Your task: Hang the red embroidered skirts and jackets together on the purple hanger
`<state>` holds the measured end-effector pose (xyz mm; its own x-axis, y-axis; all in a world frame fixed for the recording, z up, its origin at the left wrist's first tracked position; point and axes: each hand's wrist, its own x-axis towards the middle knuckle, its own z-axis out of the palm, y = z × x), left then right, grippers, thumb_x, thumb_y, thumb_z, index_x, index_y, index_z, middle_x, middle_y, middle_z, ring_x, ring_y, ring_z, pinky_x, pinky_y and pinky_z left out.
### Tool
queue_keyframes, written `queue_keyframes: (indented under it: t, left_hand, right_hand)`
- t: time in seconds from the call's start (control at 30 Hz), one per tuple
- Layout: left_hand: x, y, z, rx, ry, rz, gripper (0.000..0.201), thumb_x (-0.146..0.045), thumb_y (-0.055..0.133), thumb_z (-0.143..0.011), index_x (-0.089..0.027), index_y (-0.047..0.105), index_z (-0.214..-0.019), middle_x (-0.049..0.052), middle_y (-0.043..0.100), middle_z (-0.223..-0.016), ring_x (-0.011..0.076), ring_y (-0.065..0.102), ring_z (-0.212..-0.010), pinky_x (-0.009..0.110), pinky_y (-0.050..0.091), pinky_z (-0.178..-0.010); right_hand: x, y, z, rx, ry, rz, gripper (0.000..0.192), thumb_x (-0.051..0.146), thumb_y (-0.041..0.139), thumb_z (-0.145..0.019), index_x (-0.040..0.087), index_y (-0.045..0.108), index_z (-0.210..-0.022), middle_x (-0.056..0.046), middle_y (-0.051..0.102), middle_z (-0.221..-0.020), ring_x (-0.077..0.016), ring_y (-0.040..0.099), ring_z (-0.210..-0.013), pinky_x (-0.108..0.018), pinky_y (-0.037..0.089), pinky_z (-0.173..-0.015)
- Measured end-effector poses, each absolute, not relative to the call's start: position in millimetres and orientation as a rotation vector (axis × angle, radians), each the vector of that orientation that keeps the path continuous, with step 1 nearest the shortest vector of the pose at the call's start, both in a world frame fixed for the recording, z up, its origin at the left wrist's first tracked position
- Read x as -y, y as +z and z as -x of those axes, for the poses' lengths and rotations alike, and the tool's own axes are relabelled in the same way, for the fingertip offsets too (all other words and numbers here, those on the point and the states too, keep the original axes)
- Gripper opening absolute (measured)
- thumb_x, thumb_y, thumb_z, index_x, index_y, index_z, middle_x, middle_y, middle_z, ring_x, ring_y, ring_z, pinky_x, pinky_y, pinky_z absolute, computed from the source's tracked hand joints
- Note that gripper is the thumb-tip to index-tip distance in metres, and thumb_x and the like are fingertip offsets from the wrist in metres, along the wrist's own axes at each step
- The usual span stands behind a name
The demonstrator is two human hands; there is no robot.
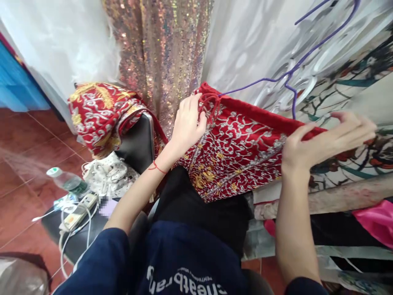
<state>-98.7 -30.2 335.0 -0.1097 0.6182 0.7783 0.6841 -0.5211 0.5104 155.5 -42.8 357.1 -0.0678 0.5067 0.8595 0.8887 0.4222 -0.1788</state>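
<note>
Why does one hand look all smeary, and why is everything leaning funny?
In the head view, the right hand on the red embroidered cloth is smeared by motion blur at its fingers, while the left hand looks sharp; the wide lens bends and tilts the sequin curtain and floor tiles; soft, even light leaves hardly any shadows.

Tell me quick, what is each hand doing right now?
Left hand: closed on the top edge of the red embroidered cloth.
Right hand: pinching the same cloth's top edge at its other end.
</note>
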Motion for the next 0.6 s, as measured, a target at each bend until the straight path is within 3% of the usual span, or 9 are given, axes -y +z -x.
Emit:
queue_keyframes:
  t: [0.13, 0.3, 0.47, 0.6]
  left_hand:
    - [100, 332, 135, 1.548, -1.964, 1.94, 0.026, -0.028, 0.044, -0.096, -0.023, 0.058, -0.118, 0.007, 0.068, -0.11, 0.0213, 0.065, -0.107, 0.04, 0.051, -0.098]
    - [131, 282, 172, 1.676, -2.385, 1.473, 0.019, -0.025, 0.045, -0.097, -0.021, 0.057, -0.083, 0.002, 0.064, -0.08, 0.0135, 0.063, -0.077, 0.029, 0.051, -0.079]
    - [101, 246, 199, 1.824, -3.069, 0.943, 0.028, -0.026, 0.04, -0.105, -0.019, 0.052, -0.081, 0.003, 0.066, -0.087, 0.0158, 0.064, -0.101, 0.033, 0.05, -0.084]
    - [90, 237, 221, 1.763, -3.31, 0.754, 0.037, -0.027, 0.023, -0.11, -0.015, 0.056, -0.097, 0.009, 0.068, -0.111, 0.0179, 0.059, -0.125, 0.037, 0.05, -0.087]
  right_hand:
    - [69, 354, -70, 1.982, -0.465, 1.04, 0.033, 0.031, 0.041, -0.097, 0.019, 0.064, -0.118, -0.019, 0.059, -0.125, -0.0356, 0.055, -0.123, -0.051, 0.048, -0.091]
    - [81, 342, 50, 2.344, -0.449, 0.737, 0.033, 0.025, 0.048, -0.093, 0.014, 0.059, -0.122, -0.018, 0.059, -0.128, -0.0348, 0.053, -0.122, -0.055, 0.046, -0.097]
    - [95, 335, 135, 2.558, -0.492, 0.462, 0.043, 0.018, 0.047, -0.092, 0.019, 0.055, -0.134, -0.017, 0.054, -0.143, -0.0351, 0.048, -0.133, -0.059, 0.039, -0.106]
    - [95, 337, 176, 2.614, -0.482, 0.353, 0.059, 0.013, 0.055, -0.087, 0.029, 0.049, -0.143, -0.014, 0.046, -0.154, -0.0381, 0.036, -0.144, -0.069, 0.03, -0.109]
